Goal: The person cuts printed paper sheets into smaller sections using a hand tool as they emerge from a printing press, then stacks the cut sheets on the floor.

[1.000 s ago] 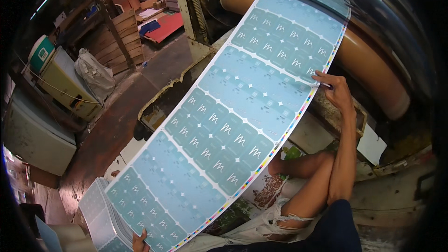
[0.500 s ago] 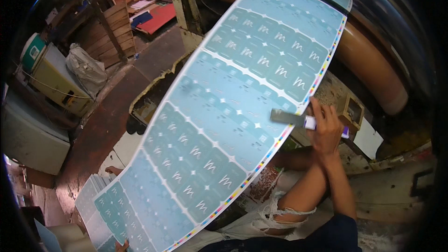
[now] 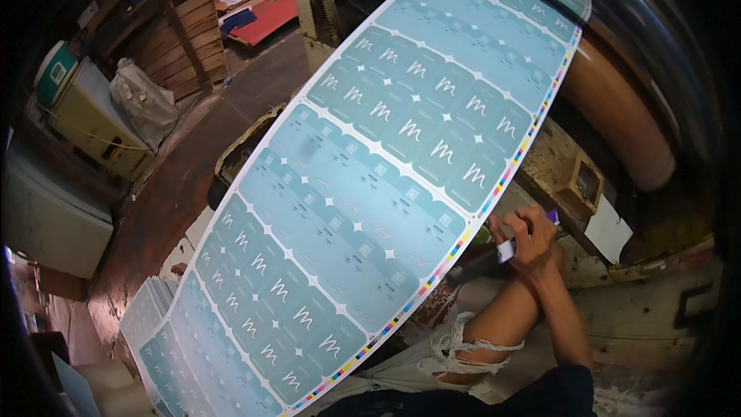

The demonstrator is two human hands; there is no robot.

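Note:
A long printed web of teal and pale blue paper [image 3: 363,185] slopes from the rollers at the upper right to the lower left. Rows of card-like panels cover it, and a strip of coloured patches follows its right edge. My right hand [image 3: 532,235], fingers curled, is closed round a knife [image 3: 505,252] with a white and purple handle, just off that edge; its blade cannot be made out clearly. My left hand is out of sight. At the lower left the paper comes down beside a stack of printed sheets [image 3: 143,313].
Brown rollers [image 3: 617,108] and a shiny metal cylinder stand at the upper right. Below them are a small wooden box [image 3: 579,185] and a white board [image 3: 608,230]. A pale cabinet [image 3: 100,120], a plastic-wrapped bundle [image 3: 143,100] and a red board [image 3: 266,22] are at the left.
The printed web has slid down and to the left. My right hand has drawn down a little, and the knife's grey blade no longer lies over the paper. My left fingertips have left the view.

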